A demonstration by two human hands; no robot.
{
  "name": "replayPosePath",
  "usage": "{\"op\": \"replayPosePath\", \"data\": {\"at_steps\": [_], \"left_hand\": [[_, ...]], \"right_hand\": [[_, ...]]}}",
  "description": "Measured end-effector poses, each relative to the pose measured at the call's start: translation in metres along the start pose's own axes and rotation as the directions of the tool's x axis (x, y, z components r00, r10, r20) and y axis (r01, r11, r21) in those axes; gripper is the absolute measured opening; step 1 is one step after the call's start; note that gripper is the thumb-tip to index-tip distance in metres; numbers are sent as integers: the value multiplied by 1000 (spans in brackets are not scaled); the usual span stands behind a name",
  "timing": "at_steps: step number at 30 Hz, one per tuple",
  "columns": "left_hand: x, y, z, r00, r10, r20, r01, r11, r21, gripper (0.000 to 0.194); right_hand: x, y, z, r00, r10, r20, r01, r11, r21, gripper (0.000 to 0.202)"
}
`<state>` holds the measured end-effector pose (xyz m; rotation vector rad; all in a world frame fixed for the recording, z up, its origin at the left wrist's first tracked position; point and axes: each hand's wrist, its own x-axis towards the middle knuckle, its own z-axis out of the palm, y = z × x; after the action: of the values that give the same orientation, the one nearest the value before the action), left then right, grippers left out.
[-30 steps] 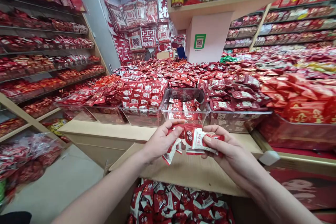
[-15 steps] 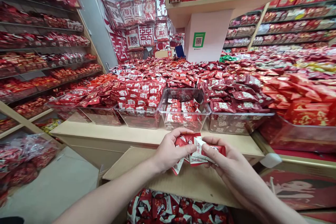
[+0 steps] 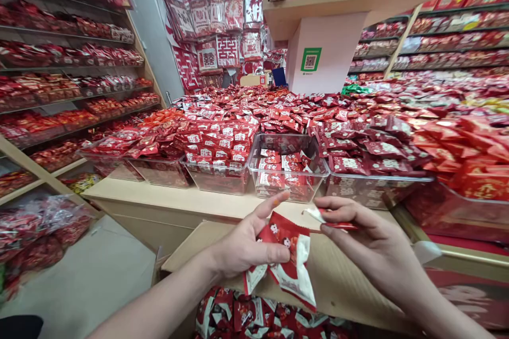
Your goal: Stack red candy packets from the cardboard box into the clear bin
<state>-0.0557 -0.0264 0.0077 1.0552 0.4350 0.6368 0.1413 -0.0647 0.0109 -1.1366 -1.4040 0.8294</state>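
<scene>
My left hand (image 3: 250, 249) grips red-and-white candy packets (image 3: 292, 254), its thumb pressed over them and the forefinger stretched out. To the right, my right hand (image 3: 361, 233) pinches another red-and-white packet (image 3: 336, 221) between thumb and fingers, seen almost edge-on. A gap separates the two hands. Just beyond them stands a clear plastic bin (image 3: 289, 174), partly filled with rows of like packets (image 3: 293, 161). Below my forearms, a cardboard box (image 3: 222, 235) has its flap folded out, and several similar packets (image 3: 254, 312) lie inside.
Heaped bins of red packets (image 3: 222, 137) stand left of the clear bin, with dark red packets (image 3: 366, 143) to its right. A wooden ledge (image 3: 159, 196) runs along the front. Stocked shelves (image 3: 71, 63) line the left side. A wooden shelf (image 3: 358, 2) overhangs the display.
My hands have moved apart. The right hand has drawn one packet away to the right, while the left keeps the others and has tilted them lower. The view has shifted slightly.
</scene>
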Motion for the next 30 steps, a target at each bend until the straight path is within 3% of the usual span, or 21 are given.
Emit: {"op": "replayPosePath", "data": {"at_steps": [4, 10, 13, 18, 21, 24, 27, 30], "left_hand": [[0, -3, 6, 998, 56, 8, -57, 972, 228, 55], [1, -3, 8, 991, 129, -21, -93, 810, 579, 44], [3, -3, 7, 990, 141, 1, -108, 757, 644, 45], [2, -2, 5, 991, 133, 15, -110, 745, 658, 43], [-3, -1, 1, 999, 41, -23, -21, 823, 568, 38], [-9, -2, -5, 994, -63, -93, 96, 903, 418, 34], [-11, -6, -10, 987, -53, -151, 99, 941, 322, 34], [-11, -11, -13, 985, -22, -173, 73, 952, 296, 35]], "right_hand": [[-3, 0, 8, 983, 10, 181, -18, 999, 43, 14], [-2, 4, 4, 976, 190, 106, -208, 957, 203, 32], [1, 13, 1, 952, 271, 145, -303, 905, 297, 34], [0, 15, 0, 942, 284, 178, -328, 890, 317, 29], [10, 3, -5, 950, 241, 200, -274, 949, 157, 26], [46, -10, -13, 994, 71, 86, -58, 988, -144, 28], [100, -9, -15, 998, -60, 16, 59, 828, -558, 23], [149, 7, -5, 992, 8, 124, 91, 634, -768, 13]]}}
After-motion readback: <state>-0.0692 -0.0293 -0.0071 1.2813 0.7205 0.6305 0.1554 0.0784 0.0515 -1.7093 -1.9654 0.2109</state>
